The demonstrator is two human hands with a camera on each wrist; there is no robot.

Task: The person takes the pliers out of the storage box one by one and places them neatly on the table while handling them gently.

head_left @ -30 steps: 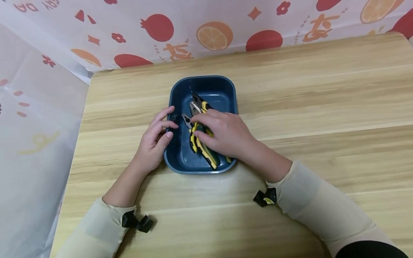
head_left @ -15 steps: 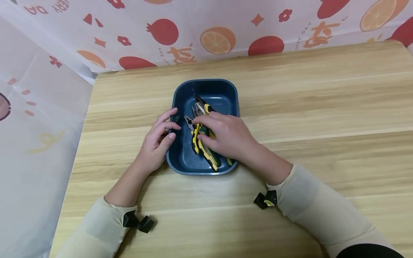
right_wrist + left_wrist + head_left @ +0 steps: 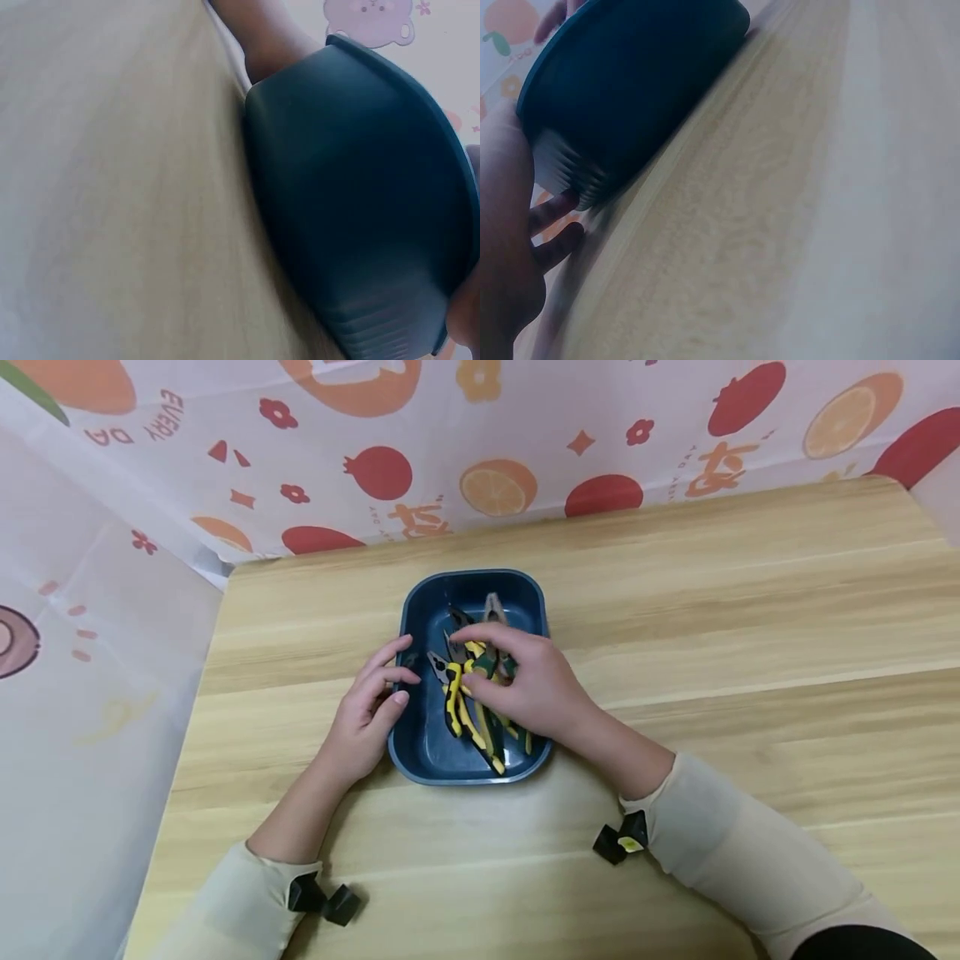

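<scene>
A dark blue plastic bin [image 3: 431, 767] holds several pliers with yellow, black and green handles. My left hand [image 3: 363, 718] curls over the bin's left rim, with thumb and some fingertips just inside; in the left wrist view, two fingers of that hand [image 3: 506, 247] lie outside the bin's wall [image 3: 637, 75]. Over the bin's right side, my right hand [image 3: 528, 685] holds green-handled pliers [image 3: 493, 608], jaws pointing away from me. Its other fingers are hidden beneath the palm. Beside its thumb lie yellow-and-black pliers [image 3: 453, 697]. The right wrist view shows mostly the bin's outer wall [image 3: 360, 165].
The bin stands on a light wood-grain table [image 3: 720, 635]. Behind the table hangs a white fruit-printed sheet [image 3: 525, 410], and a pale sheet [image 3: 75, 760] hangs along the left edge.
The green-handled pliers have swung right, their jaws now further from the other pliers. My right index finger and thumb have spread apart. The left hand stays at the rim.
</scene>
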